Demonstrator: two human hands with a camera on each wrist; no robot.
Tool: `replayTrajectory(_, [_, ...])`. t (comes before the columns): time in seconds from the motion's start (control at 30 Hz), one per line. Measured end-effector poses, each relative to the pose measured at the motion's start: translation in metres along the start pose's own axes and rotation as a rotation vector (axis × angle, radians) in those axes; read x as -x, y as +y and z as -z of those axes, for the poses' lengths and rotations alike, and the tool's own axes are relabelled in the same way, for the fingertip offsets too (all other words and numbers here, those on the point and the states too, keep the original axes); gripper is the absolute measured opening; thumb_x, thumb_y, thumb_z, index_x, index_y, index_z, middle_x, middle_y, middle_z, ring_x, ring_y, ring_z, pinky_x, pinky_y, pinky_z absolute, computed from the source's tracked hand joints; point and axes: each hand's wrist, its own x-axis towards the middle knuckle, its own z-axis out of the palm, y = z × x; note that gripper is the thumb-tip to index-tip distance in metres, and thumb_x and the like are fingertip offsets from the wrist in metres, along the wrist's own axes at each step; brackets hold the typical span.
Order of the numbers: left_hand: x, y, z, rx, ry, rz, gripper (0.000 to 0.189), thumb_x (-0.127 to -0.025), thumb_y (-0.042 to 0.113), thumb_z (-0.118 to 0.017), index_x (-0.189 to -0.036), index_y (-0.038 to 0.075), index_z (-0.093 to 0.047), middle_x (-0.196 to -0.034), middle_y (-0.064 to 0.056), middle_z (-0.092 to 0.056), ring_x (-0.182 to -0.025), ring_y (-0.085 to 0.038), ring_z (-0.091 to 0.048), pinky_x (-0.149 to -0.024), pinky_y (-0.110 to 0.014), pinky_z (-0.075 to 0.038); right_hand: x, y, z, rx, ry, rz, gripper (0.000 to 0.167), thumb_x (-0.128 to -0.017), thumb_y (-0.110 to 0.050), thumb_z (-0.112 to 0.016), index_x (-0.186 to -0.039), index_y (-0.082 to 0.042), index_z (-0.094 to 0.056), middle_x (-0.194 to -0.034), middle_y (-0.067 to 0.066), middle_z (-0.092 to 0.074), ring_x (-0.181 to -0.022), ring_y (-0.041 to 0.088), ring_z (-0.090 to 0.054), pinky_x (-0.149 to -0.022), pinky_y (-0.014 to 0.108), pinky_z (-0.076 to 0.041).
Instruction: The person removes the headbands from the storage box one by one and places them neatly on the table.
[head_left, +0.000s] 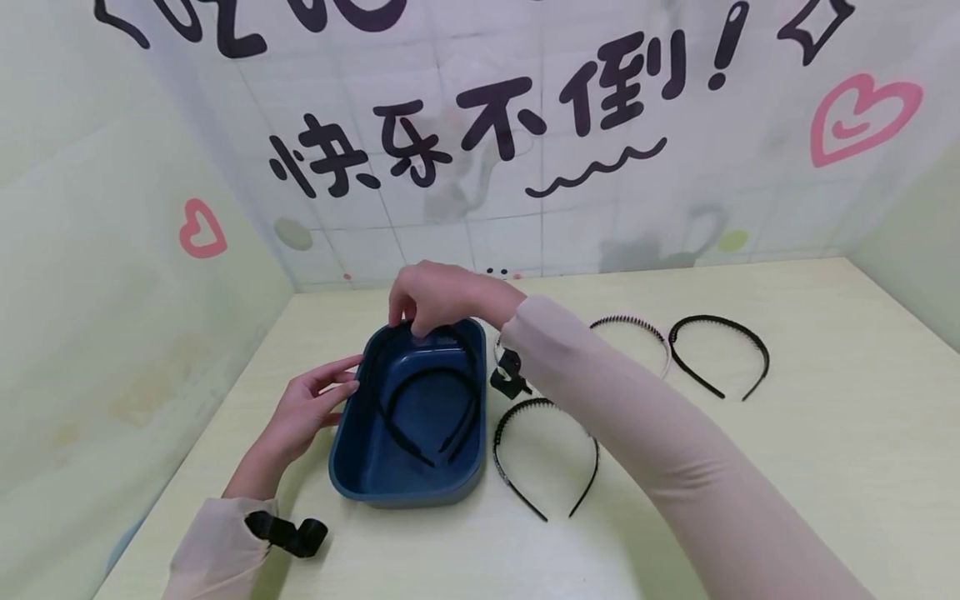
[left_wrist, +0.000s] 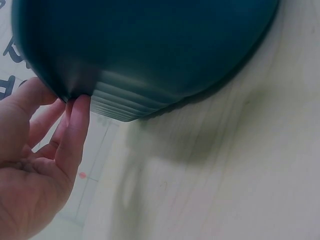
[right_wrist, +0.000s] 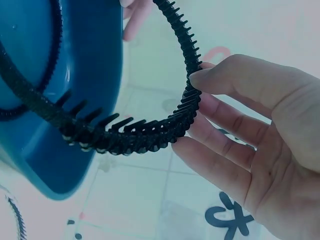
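A deep blue plastic basin (head_left: pixel 408 502) stands on the table in front of me. At its left rim rests my left hand (head_left: pixel 303 408), fingertips touching the outside of the wall, as the left wrist view also shows. Over the far end of the basin, my right hand (head_left: pixel 437 293) pinches a black toothed headband (right_wrist: pixel 145 142) between thumb and fingers. Part of that band hangs over the inside of the basin. Another black headband (head_left: pixel 430 372) lies on the basin's floor.
Right of the basin lie a black toothed headband (head_left: pixel 528 405), a dark-and-pale toothed one (head_left: pixel 628 318) partly hidden by the right sleeve (head_left: pixel 637 408), and a black one (head_left: pixel 716 318). A printed white backdrop (head_left: pixel 487 242) closes off the table's (head_left: pixel 817 417) back.
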Motion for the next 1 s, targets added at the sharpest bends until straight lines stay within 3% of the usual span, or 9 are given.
replayTrajectory(0.67, [0.001, -0.001, -0.001, -0.011, 0.007, -0.001, 0.052, -0.091, 0.031, -0.057, -0.136, 0.007, -0.044, -0.109, -0.013, -0.049, -0.088, -0.008, -0.057, -0.069, -0.031, -0.053, 0.045, 0.016, 0.024, 0.019, 0.045, 0.011, 0.029, -0.078, 0.002, -0.057, -0.101, -0.009, -0.070, -0.094, 0.001, -0.063, -0.084, 0.013, -0.055, -0.070, 0.026, -0.045])
replayTrajectory(1.0, [0.001, -0.001, -0.001, 0.000, 0.005, -0.007, 0.052, -0.091, 0.030, -0.057, -0.136, 0.007, -0.044, -0.107, -0.012, -0.049, -0.087, -0.008, -0.057, -0.069, -0.031, -0.053, 0.063, 0.025, 0.036, -0.034, 0.055, -0.012, 0.029, -0.077, 0.004, -0.057, -0.100, -0.008, -0.070, -0.092, 0.004, -0.063, -0.081, 0.016, -0.057, -0.070, 0.028, -0.047])
